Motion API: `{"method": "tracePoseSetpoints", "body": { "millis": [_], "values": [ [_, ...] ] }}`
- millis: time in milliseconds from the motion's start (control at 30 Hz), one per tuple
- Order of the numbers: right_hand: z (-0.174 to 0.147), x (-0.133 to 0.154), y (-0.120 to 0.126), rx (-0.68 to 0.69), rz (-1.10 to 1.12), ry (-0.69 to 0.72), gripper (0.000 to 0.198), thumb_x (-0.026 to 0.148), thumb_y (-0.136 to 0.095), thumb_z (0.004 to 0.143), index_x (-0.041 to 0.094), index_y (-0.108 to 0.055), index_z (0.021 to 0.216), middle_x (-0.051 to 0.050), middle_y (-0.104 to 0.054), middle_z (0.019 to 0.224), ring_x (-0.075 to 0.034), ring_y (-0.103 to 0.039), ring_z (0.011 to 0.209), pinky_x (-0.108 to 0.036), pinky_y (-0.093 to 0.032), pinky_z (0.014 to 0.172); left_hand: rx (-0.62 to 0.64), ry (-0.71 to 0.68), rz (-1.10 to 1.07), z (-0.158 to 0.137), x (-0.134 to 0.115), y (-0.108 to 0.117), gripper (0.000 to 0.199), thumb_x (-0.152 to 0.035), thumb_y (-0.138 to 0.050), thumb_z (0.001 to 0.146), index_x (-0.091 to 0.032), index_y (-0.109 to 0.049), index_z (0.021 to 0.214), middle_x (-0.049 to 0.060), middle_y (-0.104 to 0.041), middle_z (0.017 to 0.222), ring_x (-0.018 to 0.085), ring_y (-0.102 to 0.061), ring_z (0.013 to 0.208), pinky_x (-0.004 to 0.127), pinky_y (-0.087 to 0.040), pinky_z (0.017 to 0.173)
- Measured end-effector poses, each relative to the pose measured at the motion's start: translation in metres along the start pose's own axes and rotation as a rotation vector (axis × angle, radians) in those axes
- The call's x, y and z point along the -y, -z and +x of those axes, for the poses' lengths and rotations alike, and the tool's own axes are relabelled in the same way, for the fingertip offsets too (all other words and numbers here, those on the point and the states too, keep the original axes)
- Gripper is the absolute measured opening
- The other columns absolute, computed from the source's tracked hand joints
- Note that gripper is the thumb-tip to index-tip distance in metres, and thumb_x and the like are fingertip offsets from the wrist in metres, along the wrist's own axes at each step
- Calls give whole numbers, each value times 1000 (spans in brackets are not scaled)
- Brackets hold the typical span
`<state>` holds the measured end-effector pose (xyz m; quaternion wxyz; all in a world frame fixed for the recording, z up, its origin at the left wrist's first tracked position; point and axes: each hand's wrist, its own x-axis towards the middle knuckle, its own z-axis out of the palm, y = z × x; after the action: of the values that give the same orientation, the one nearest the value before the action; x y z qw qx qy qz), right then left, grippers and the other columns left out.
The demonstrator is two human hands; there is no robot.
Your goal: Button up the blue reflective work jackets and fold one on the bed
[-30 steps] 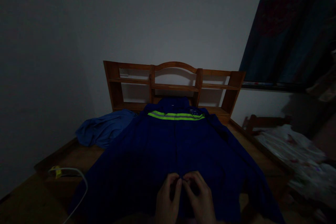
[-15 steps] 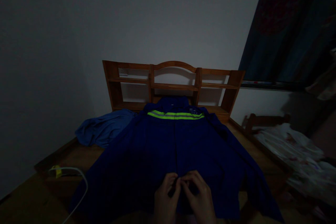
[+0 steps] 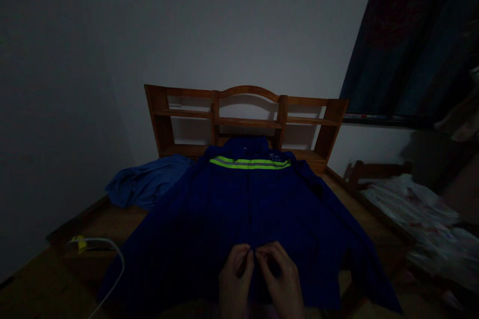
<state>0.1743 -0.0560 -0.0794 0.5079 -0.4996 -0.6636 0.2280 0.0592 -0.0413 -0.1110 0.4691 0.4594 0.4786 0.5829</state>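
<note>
A dark blue work jacket (image 3: 224,204) with a yellow-green and grey reflective stripe (image 3: 249,164) lies spread face up on a wooden desk, its collar toward the shelf. Low on the front seam, my left hand (image 3: 235,274) pinches the jacket's front edge between thumb and fingers. Just right of it, my right hand (image 3: 280,274) is pinched in the same way on the other front edge. The fingertips of both hands nearly meet over the seam. Dim light hides any small fastener between them.
A wooden shelf (image 3: 247,123) stands behind the jacket against the wall. Blue cloth (image 3: 149,182) is heaped at the left. A white cable (image 3: 121,259) with a yellow tag hangs over the desk's left front. White plastic bags (image 3: 415,204) lie at the right.
My hands have come slightly apart at the fingertips, the left one shifting a little left. Both stay at the lower front seam, and the jacket lies as before.
</note>
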Motion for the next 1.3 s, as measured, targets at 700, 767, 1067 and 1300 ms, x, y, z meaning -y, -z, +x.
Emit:
{"method": "tracePoseSetpoints", "body": {
  "millis": [700, 767, 1067, 1300],
  "values": [
    [-1, 2, -1, 17, 39, 21, 15, 28, -48, 90, 20, -59, 85, -2, -55, 86, -14, -53, 82, -23, -40, 74, -20, 54, -41, 2, -10, 9, 37, -44, -65, 69, -14, -60, 90, 7, -67, 83, 21, -64, 84, 26, -50, 76],
    [-1, 2, -2, 15, 42, 21, 15, 28, -47, 90, 20, -59, 87, -3, -55, 86, -14, -53, 82, -23, -40, 74, -22, 55, -35, 2, -10, 9, 37, -43, -66, 69, -14, -61, 91, 8, -67, 85, 21, -63, 86, 26, -50, 76],
    [-1, -2, -3, -22, -14, 0, 15, 30, -48, 89, 19, -57, 84, -2, -54, 81, -14, -52, 78, -23, -39, 72, -16, -33, 45, 3, -1, 6, 33, -42, -64, 72, -15, -58, 90, 6, -64, 85, 20, -62, 83, 27, -49, 77],
    [-2, -3, -2, -43, 3, -50, 16, 33, -47, 90, 19, -53, 84, -2, -54, 83, -14, -52, 80, -23, -37, 74, 3, -61, 9, 0, -8, 1, 31, -40, -62, 74, -16, -56, 93, 6, -64, 86, 18, -63, 84, 25, -50, 76]
  ]
}}
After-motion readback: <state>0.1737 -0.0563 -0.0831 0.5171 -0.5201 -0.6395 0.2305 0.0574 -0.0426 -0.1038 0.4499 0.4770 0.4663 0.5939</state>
